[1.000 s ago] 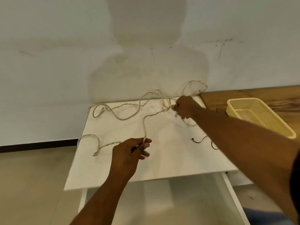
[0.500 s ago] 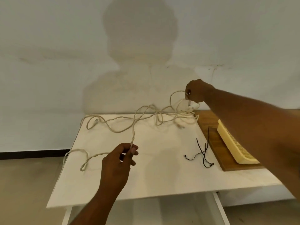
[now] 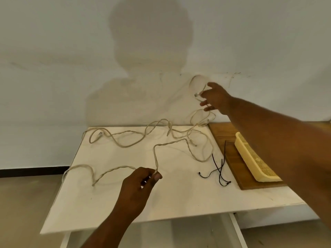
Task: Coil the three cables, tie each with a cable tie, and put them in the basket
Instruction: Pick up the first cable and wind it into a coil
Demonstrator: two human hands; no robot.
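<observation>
Both hands on the cream twisted cables [image 3: 155,158]!
Left hand [image 3: 138,185] pinches a strand well left of the yellow plastic basket [image 3: 254,161]. Right hand [image 3: 215,97] holds an end up behind the basket, other fingers spread. The rest sprawls on the white counter [image 3: 107,203].

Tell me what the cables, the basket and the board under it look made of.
The cables: cream, matte, with a twisted rope-like surface; fabric braid or twisted plastic strands, I cannot tell which. The basket: pale yellow plastic by its look, moulded with a fine perforated grid. The board: brown wood or wood veneer, showing grain lines, low sheen.
</observation>
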